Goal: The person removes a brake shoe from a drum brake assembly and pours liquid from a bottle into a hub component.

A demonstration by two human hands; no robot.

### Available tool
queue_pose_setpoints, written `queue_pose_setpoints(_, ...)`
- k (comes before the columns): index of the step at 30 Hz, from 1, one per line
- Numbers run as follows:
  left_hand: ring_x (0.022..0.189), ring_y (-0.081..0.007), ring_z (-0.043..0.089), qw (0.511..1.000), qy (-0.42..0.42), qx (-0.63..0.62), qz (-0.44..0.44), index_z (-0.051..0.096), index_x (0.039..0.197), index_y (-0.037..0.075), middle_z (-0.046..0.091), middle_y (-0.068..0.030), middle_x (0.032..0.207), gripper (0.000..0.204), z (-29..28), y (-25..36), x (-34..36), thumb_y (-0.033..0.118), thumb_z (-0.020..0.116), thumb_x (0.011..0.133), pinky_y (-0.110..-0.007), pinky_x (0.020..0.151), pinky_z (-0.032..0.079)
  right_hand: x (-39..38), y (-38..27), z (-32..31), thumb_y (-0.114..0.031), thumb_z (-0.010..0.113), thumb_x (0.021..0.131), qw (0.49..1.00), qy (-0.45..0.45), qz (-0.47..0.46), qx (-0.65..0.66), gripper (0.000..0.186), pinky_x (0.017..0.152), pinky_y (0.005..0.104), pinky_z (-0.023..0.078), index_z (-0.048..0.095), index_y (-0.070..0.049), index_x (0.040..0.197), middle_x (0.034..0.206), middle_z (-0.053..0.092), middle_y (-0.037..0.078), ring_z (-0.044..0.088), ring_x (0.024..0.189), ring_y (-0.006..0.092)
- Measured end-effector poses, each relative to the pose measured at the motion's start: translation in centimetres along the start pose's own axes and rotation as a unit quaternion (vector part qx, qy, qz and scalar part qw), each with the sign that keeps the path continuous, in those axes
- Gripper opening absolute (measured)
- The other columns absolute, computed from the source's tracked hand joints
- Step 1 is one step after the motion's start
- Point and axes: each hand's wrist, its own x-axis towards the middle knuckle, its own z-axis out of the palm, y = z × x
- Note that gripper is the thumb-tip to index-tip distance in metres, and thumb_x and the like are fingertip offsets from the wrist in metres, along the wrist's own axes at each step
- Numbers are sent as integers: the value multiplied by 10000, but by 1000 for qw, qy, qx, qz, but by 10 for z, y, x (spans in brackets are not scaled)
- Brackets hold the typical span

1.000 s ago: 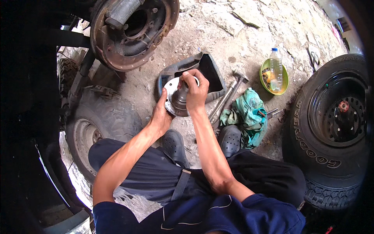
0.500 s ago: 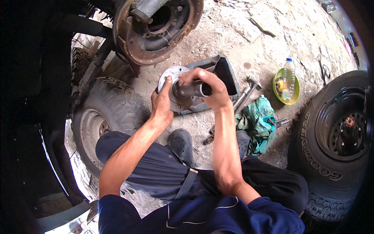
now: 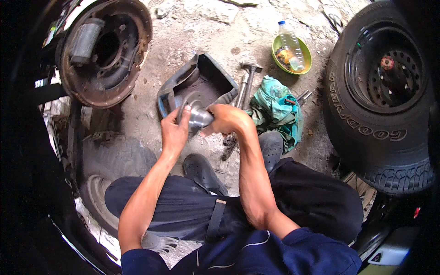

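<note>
The ground (image 3: 192, 32) was rough, cracked concrete strewn with grit and small stones, and you sat low on it with your legs folded in dark trousers and dark shoes. Between your hands you held a metal wheel hub (image 3: 195, 114), a grey flanged disc with a shiny cylindrical barrel, raised just above a dark plastic drain pan (image 3: 215, 73) that lay on the ground in front of you. Your left hand (image 3: 174, 133) was closed around the hub's flange from the left, fingers curled over its rim. Your right hand (image 3: 227, 120) was wrapped over the barrel end from the right, so both hands were clamped on the same part. Just right of the pan lay a hammer (image 3: 250, 78) and a steel bar side by side, and beside them a crumpled teal rag (image 3: 277, 107) next to your right shoe (image 3: 271, 144). Farther back, a green bowl (image 3: 277, 57) held a clear plastic bottle (image 3: 289, 43). A mounted tyre with a black steel rim (image 3: 380, 91) lay flat to your right. To your left, a rusty brake drum backing plate (image 3: 105, 50) stood on the axle of a vehicle, with another worn tyre (image 3: 110, 160) lying under your left knee.
</note>
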Motion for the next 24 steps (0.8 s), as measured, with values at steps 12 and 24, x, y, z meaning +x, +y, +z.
queue_pose_setpoints(12, 1105, -230, 624, 978, -195, -70, 8, 513, 1289, -41, 644, -195, 1184, 455, 0, 48, -60, 209, 639, 930, -342, 964, 480, -67, 114, -26, -328, 807, 667, 942, 195, 274, -23, 547, 665, 377, 533, 678, 61, 1029, 885, 715, 180, 697, 748, 273)
queue_pose_setpoints(24, 1163, -222, 587, 970, -227, -77, 33, 514, 1292, -50, 632, -179, 1216, 434, -28, 103, -112, 150, 625, 923, -334, 1010, 430, -40, 134, -25, -272, 693, 726, 918, 191, 348, -25, 387, 709, 376, 529, 707, 62, 922, 862, 705, 185, 694, 792, 281)
